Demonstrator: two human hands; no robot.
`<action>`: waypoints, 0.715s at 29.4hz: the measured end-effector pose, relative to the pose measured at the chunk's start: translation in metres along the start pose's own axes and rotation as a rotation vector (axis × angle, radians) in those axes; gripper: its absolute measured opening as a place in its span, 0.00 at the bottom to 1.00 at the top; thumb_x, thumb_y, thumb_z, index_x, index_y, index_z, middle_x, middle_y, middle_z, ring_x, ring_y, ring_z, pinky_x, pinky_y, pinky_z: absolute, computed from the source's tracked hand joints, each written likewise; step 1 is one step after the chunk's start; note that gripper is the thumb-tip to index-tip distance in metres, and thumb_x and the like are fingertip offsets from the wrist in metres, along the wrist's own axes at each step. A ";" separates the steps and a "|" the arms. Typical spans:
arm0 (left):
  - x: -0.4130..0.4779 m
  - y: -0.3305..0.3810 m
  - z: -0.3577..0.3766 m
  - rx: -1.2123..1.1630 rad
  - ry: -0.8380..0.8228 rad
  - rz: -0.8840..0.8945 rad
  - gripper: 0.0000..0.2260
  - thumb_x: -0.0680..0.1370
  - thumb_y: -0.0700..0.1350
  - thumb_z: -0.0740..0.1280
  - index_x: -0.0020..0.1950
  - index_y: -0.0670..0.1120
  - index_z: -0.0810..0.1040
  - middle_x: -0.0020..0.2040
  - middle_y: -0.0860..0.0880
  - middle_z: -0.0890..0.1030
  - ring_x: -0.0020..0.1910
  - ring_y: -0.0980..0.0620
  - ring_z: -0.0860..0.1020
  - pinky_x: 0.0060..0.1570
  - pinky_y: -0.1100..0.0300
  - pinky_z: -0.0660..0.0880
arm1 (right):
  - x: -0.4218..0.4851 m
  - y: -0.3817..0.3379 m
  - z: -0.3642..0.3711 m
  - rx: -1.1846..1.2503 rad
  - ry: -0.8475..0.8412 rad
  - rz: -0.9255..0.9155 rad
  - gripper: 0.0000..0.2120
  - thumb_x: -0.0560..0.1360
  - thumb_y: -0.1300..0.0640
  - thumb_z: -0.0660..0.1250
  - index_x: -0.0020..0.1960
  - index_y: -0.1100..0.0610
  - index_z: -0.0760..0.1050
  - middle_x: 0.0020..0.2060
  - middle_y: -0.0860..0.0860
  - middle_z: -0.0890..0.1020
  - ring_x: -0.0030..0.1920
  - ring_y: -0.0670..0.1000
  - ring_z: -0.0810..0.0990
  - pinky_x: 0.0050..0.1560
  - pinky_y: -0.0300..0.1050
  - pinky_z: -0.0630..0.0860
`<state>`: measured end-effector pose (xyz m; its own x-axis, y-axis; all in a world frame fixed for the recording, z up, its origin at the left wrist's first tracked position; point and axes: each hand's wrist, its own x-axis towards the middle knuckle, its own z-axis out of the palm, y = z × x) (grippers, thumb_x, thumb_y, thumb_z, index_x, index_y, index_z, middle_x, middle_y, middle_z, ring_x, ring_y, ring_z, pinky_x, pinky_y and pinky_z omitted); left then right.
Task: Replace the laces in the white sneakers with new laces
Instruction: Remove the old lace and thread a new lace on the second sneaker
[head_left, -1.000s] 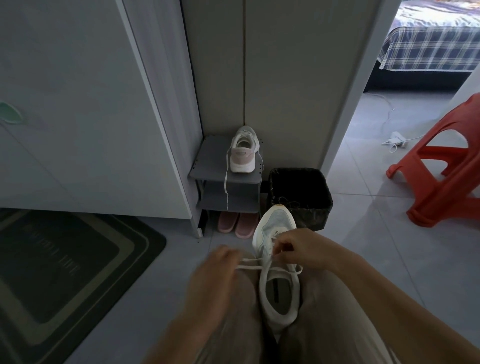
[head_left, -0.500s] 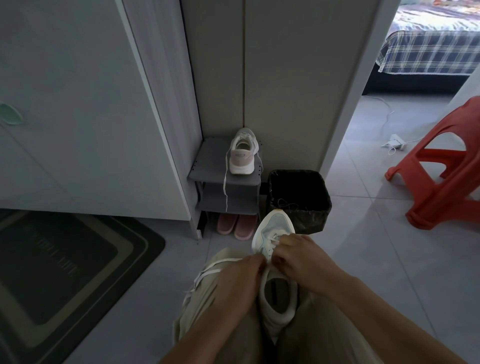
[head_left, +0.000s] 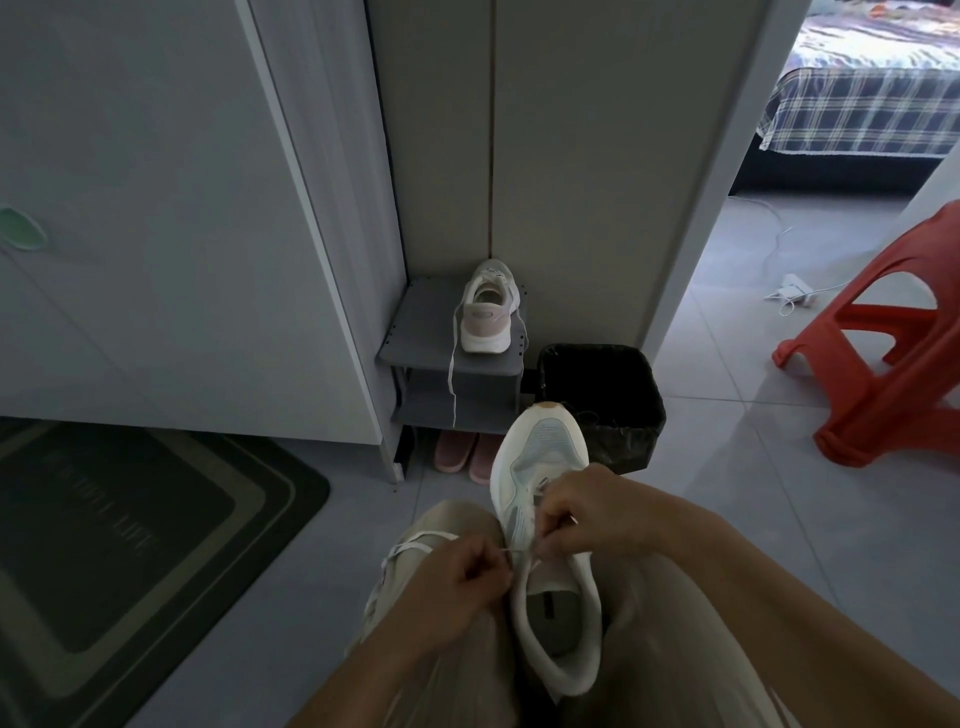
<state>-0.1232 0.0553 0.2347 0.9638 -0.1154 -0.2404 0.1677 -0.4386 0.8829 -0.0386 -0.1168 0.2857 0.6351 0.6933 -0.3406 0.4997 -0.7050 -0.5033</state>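
A white sneaker (head_left: 540, 467) lies between my knees, toe pointing away, its opening towards me. My left hand (head_left: 457, 582) pinches a white lace (head_left: 415, 543) at the shoe's left side; the loose length of that lace drapes over my left knee. My right hand (head_left: 587, 514) pinches the lace over the shoe's eyelets. A second white sneaker (head_left: 488, 312) with a pink heel stands on a small grey shoe rack (head_left: 415, 343), one lace hanging down the front.
A black bin (head_left: 608, 400) stands right behind the held shoe. Pink slippers (head_left: 462, 452) sit under the rack. A red plastic stool (head_left: 893, 332) is at the right, a dark doormat (head_left: 130, 535) at the left, white cabinets (head_left: 156, 234) behind.
My left hand came back in from the left to the shoe's side, and slack lace now lies over my left knee. My right hand stayed at the eyelets.
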 end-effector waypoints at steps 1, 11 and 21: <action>-0.004 0.000 -0.002 -0.147 0.016 -0.069 0.10 0.75 0.36 0.65 0.34 0.46 0.72 0.28 0.55 0.71 0.24 0.65 0.68 0.28 0.70 0.66 | 0.000 -0.002 -0.001 -0.018 -0.012 -0.011 0.10 0.73 0.49 0.67 0.48 0.54 0.81 0.33 0.37 0.73 0.38 0.37 0.72 0.42 0.28 0.60; 0.005 -0.007 0.001 0.596 0.099 0.336 0.17 0.75 0.48 0.62 0.63 0.60 0.70 0.52 0.60 0.76 0.48 0.60 0.77 0.49 0.63 0.74 | 0.002 -0.003 0.004 -0.153 -0.014 0.064 0.13 0.76 0.50 0.63 0.51 0.57 0.81 0.47 0.50 0.81 0.44 0.46 0.75 0.54 0.45 0.72; 0.010 -0.015 0.010 0.811 0.193 0.705 0.08 0.70 0.47 0.61 0.45 0.52 0.77 0.39 0.55 0.80 0.33 0.57 0.78 0.29 0.64 0.74 | -0.011 0.005 0.019 -0.133 0.146 -0.001 0.08 0.73 0.51 0.65 0.48 0.50 0.81 0.44 0.44 0.75 0.46 0.42 0.71 0.59 0.46 0.69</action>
<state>-0.1178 0.0518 0.2151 0.8180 -0.4602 0.3451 -0.5530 -0.7943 0.2515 -0.0545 -0.1254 0.2718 0.7085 0.6719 -0.2160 0.5677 -0.7244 -0.3912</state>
